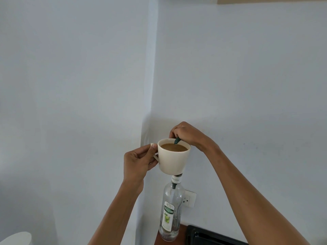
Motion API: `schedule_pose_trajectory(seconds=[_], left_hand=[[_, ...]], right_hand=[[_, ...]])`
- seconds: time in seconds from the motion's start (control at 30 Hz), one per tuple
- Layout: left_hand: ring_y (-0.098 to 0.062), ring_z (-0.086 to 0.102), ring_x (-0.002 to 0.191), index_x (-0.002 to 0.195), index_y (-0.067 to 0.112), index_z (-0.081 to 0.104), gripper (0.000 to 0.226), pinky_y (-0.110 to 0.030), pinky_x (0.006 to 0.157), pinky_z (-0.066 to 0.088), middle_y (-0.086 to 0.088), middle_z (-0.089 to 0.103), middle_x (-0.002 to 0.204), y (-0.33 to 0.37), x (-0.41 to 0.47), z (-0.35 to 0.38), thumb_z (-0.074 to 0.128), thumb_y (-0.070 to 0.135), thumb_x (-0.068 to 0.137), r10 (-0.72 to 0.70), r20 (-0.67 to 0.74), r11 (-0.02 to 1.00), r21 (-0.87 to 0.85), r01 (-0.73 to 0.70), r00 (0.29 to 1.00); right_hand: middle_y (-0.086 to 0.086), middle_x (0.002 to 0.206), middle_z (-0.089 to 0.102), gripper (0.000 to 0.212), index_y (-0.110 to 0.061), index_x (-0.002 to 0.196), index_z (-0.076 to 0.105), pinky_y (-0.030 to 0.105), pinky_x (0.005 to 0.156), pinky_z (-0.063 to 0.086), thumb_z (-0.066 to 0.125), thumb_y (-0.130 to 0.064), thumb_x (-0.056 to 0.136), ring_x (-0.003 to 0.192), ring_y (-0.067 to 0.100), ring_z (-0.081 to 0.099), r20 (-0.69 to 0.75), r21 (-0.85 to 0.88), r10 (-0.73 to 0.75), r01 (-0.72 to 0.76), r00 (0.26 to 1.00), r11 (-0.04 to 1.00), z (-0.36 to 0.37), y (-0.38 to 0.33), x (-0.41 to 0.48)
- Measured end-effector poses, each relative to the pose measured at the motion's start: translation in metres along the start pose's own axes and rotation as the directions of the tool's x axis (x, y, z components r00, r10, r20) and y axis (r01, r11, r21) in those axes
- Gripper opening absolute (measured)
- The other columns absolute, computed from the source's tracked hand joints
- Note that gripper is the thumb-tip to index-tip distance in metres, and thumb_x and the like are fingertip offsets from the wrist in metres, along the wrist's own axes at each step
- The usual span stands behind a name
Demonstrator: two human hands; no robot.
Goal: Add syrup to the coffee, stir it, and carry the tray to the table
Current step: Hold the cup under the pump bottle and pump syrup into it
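Observation:
A cream cup (174,160) of brown coffee is held up in front of the wall, level with the top of a clear glass syrup bottle (170,209) with a green Mojito label. My left hand (139,160) grips the cup by its handle. My right hand (185,134) is closed over the bottle's pump head, which it hides. The dark green pump spout (177,140) sticks out from under its fingers, just above the coffee at the cup's far rim. The bottle's neck is behind the cup's base.
The bottle stands on a wooden counter (157,236) in a wall corner. A black tray (203,234) lies at the lower right. A wall socket (189,200) sits behind the bottle. A white rounded object (16,238) shows at the lower left.

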State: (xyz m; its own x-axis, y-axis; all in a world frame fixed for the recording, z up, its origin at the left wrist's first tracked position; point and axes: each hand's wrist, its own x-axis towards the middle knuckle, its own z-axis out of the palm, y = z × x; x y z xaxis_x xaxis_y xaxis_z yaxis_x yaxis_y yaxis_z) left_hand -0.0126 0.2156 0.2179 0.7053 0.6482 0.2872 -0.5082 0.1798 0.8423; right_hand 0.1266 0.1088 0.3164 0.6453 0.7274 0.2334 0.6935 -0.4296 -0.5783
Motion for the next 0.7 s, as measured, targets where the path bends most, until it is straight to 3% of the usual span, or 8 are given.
schedule_pose_trajectory(seconds=[0.3, 0.7], left_hand=[[-0.022, 0.080, 0.084, 0.096, 0.014, 0.083, 0.013, -0.026, 0.070, 0.064, -0.008, 0.083, 0.089, 0.000, -0.003, -0.002, 0.075, 0.020, 0.088, 0.001, -0.009, 0.999, 0.034, -0.001, 1.000], [-0.019, 0.080, 0.080, 0.089, 0.018, 0.083, 0.010, -0.024, 0.066, 0.063, -0.007, 0.083, 0.086, 0.005, -0.009, -0.003, 0.074, 0.016, 0.090, 0.001, -0.030, 1.000, 0.008, 0.000, 1.000]], right_hand=[[0.006, 0.080, 0.067, 0.041, -0.014, 0.064, 0.068, 0.024, 0.053, 0.049, 0.037, 0.002, 0.086, 0.065, 0.017, 0.059, 0.065, 0.006, 0.094, -0.094, 0.993, 0.996, -0.006, -0.005, -0.001], [0.001, 0.075, 0.063, 0.043, -0.013, 0.067, 0.069, 0.020, 0.048, 0.049, 0.036, 0.005, 0.087, 0.061, 0.015, 0.058, 0.111, 0.008, 0.111, -0.113, 0.988, 0.994, -0.011, -0.010, -0.002]])
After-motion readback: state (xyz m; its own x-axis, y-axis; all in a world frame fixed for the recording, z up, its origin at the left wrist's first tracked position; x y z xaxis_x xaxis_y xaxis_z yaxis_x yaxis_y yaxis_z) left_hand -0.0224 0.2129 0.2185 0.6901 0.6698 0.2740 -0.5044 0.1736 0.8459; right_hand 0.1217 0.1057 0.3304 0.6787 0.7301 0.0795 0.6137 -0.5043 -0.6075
